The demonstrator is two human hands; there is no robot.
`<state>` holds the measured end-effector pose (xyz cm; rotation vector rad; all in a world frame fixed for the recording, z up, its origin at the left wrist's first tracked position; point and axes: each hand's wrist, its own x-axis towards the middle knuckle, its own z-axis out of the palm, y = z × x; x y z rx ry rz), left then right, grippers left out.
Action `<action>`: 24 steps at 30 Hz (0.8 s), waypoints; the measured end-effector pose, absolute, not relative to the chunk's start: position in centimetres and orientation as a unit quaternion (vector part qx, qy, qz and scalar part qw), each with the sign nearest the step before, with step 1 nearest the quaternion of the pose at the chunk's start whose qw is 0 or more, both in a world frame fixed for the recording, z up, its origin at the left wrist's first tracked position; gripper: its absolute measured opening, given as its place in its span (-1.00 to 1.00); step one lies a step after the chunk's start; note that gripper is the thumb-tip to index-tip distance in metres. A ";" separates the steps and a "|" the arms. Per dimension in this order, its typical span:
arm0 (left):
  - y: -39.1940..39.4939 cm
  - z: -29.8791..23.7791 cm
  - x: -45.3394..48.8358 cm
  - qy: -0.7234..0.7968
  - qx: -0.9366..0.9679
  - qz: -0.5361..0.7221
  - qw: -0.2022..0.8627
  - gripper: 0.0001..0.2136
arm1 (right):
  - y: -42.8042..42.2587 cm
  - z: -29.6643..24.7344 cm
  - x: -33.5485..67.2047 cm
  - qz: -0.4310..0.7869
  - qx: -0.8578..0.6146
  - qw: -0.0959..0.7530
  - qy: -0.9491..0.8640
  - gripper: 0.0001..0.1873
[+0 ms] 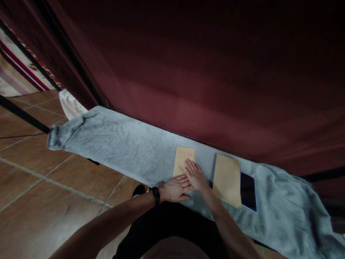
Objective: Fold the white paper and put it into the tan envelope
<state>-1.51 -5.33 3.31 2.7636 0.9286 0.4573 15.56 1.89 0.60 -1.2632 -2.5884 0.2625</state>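
A tan paper envelope (pixel 181 158) with faint reddish print near its upper right corner lies on the grey cloth in front of me. My left hand (pixel 175 189), a dark band on its wrist, rests flat across the envelope's lower part with its fingers stretched out. Over the envelope's right side lies my right hand (pixel 195 175), palm down, fingers extended and nearly meeting the left hand's. Both hands cover much of the lower envelope. To the right, apart from my hands, is a stack of similar tan envelopes (pixel 226 180).
A dark-screened phone (pixel 248 191) lies right of the stack. Grey cloth (pixel 129 144) covers the narrow surface, bunched at its right end. A dark red curtain (pixel 172 79) hangs along the far edge. Black poles (pixel 24 113) stand at left above the tiled floor (pixel 54 183).
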 end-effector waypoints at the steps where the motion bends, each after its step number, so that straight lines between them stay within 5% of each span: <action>1: -5.3 3.3 -1.5 0.312 0.933 0.154 0.096 -0.50 | 2.1 0.7 15.5 0.091 -0.435 0.124 -0.887 -0.45; 24: -5.6 2.7 -1.7 0.300 0.937 0.143 0.103 -0.53 | 0.4 1.0 15.9 0.092 -0.460 0.080 -0.880 -0.44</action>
